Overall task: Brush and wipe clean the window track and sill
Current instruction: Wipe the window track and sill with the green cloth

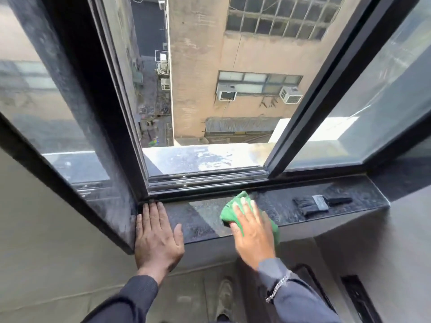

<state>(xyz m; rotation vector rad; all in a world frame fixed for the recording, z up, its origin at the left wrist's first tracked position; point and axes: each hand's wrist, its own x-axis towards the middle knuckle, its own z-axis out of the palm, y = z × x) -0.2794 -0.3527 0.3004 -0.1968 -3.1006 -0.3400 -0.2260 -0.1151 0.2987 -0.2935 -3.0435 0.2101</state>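
Sill (291, 207) runs dark and speckled below the window track (205, 180); right hand (253, 231) presses a green cloth (229, 212) flat, fingers spread; left hand (158, 238) rests open; cloth looks soft, limp, best bunched mid-fold; brush (319, 203) lies idle.

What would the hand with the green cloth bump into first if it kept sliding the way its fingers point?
Probably the window track. The right hand lies flat on the green cloth on the sill, fingers aimed toward the open window, nothing between.
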